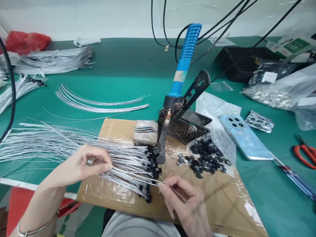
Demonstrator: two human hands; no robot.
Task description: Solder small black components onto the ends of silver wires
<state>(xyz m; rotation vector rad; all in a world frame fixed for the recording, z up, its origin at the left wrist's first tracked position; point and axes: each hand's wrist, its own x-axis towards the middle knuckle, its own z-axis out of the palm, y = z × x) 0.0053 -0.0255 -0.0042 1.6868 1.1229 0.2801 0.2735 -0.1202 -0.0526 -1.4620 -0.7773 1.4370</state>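
My left hand (86, 166) pinches a thin silver-grey wire between thumb and fingertips, above a thick spread of similar wires (123, 158). Those wires end in small black connectors (154, 164) lined up at their right ends. My right hand (181, 197) is closed with thumb and forefinger on the right end of the held wire (145, 179); a finer strand (181, 196) runs out past its fingers to the lower right. Just beyond the connectors, a soldering iron (184, 62) with a blue handle is clamped in a stand, its tip pointing down.
Cardboard (118, 200) covers the work area on the green table. A small fan (182, 126), a greyish block (145, 135) and a heap of black connector pieces (207, 158) lie around the iron. Farther right are a phone (244, 136) and red-handled pliers (306, 153). Loose wires (98, 105) lie behind.
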